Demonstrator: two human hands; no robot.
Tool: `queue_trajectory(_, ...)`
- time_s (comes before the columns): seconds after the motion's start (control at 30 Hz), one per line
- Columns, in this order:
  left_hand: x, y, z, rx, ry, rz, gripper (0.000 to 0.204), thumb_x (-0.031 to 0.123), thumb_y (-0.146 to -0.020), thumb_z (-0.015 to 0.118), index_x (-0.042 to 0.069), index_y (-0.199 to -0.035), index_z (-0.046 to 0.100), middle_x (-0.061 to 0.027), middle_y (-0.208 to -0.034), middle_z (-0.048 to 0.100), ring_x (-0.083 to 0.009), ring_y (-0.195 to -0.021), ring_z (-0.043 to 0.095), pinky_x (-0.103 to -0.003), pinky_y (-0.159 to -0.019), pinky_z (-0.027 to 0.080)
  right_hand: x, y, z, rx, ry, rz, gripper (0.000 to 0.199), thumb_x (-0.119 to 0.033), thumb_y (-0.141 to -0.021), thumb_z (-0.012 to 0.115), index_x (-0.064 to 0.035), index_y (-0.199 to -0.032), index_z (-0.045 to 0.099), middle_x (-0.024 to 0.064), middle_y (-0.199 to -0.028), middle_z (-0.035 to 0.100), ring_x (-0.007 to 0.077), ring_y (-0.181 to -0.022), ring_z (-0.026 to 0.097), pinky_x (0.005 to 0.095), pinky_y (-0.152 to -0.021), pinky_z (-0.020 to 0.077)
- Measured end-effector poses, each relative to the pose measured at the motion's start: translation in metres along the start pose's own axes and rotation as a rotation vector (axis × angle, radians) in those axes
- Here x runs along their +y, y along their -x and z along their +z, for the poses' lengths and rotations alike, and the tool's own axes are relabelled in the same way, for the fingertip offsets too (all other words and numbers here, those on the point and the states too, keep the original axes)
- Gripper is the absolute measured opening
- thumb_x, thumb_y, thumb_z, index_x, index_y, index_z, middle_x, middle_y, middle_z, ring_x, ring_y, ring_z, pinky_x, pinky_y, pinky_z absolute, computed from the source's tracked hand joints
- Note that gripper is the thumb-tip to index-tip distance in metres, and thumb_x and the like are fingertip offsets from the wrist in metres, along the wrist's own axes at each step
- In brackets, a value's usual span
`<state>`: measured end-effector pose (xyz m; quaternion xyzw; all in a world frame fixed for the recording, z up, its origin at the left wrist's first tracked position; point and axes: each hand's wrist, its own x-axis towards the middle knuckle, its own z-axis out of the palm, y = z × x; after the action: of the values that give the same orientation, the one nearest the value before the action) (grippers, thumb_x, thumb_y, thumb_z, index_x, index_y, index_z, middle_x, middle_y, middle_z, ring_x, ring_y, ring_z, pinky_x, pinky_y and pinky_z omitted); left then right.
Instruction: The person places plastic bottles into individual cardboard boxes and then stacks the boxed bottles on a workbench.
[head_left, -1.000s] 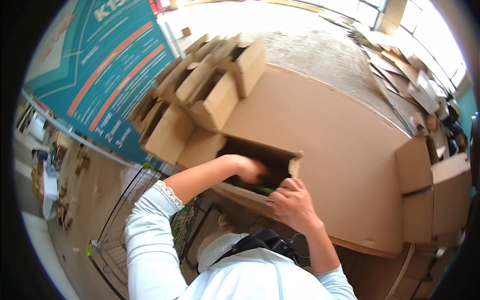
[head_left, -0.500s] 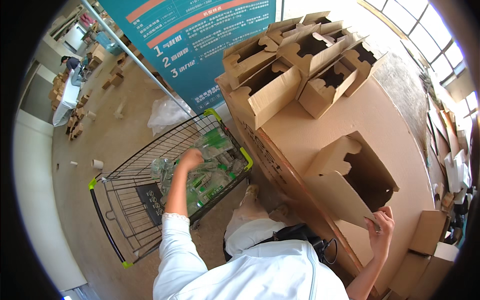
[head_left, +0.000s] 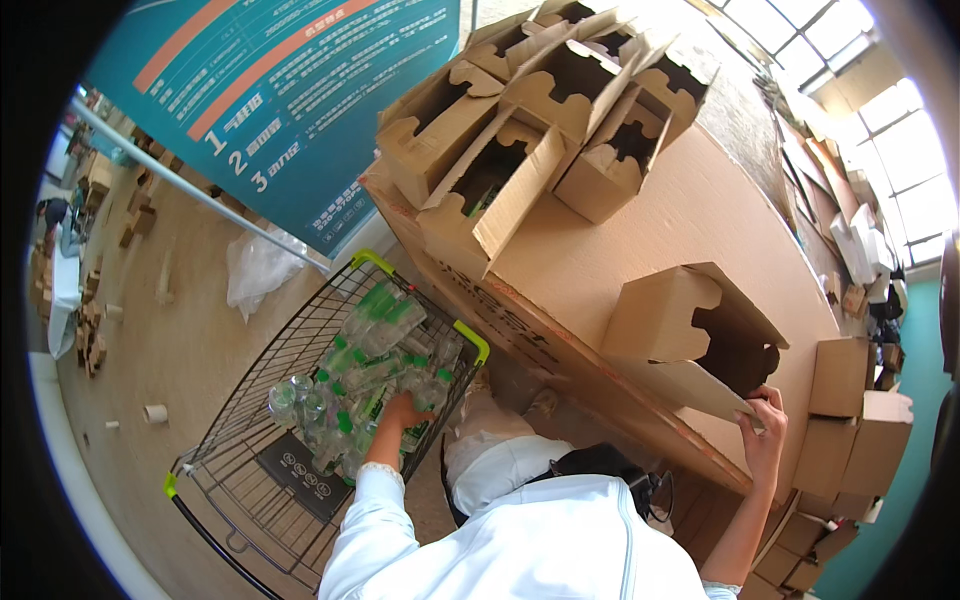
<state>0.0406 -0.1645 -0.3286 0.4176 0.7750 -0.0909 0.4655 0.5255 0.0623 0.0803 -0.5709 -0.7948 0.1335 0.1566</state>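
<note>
My right hand [head_left: 765, 415] pinches the edge of a flap on an open cardboard box [head_left: 650, 318], which lies on a large flat carton [head_left: 565, 255] with its mouth toward me. At my left stands a wire shopping cart [head_left: 225, 470] with green corner caps. Clear plastic bottles [head_left: 350, 375] with green caps and labels lie heaped inside it. My left hand [head_left: 405, 412] is down among these bottles at the cart's near right side, touching them. Its fingertips are partly hidden, so I cannot tell whether it grips one.
Several open cardboard boxes [head_left: 560, 95] stand close together at the carton's far end; something green shows inside one. A teal banner [head_left: 290, 110] rises behind the cart. Clear plastic wrap [head_left: 262, 268] lies on the floor. More cartons [head_left: 840, 375] are stacked at the right.
My left hand has moved lower and nearer to me, to the right side of the bottle heap. The view has turned to the right. My right hand keeps its hold on the flap.
</note>
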Motion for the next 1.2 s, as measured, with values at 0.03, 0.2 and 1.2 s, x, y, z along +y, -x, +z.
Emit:
queue_trajectory(0.03, 0.003, 0.014, -0.011, 0.018, 0.05, 0.033, 0.101, 0.063, -0.062, 0.079, -0.009, -0.128, 0.053, -0.0265, -0.127, 0.058, -0.0367, -0.114, 0.059, -0.045, -0.092, 0.05, -0.001, 0.001, 0.001, 0.0, 0.008, -0.009, 0.02, 0.003, -0.064, 0.073, 0.0034, -0.082, 0.065, 0.0127, -0.082, 0.064, 0.0281, -0.091, 0.059, 0.0366, -0.075, 0.0469)
queue_trajectory(0.2, -0.03, 0.039, -0.02, 0.196, 0.373, 0.028, 0.086, 0.058, -0.063, 0.08, -0.006, -0.117, 0.06, -0.0282, -0.113, 0.063, -0.0379, -0.104, 0.062, -0.045, -0.086, 0.05, -0.001, 0.0, 0.001, -0.015, -0.01, -0.01, 0.02, 0.004, -0.064, 0.073, 0.0024, -0.082, 0.066, 0.0134, -0.081, 0.064, 0.0286, -0.094, 0.059, 0.0382, -0.077, 0.0478)
queue_trajectory(1.2, 0.56, 0.186, -0.204, 0.152, -1.033, 0.87, 0.049, 0.025, -0.057, 0.083, 0.001, -0.096, 0.064, -0.0219, -0.092, 0.067, -0.0363, -0.09, 0.066, -0.043, -0.078, 0.055, 0.046, 0.01, 0.02, 0.241, -0.141, -0.441, 0.007, -0.009, -0.075, 0.063, -0.0024, -0.077, 0.062, 0.0119, -0.082, 0.065, 0.0264, -0.099, 0.061, 0.0391, -0.099, 0.0447)
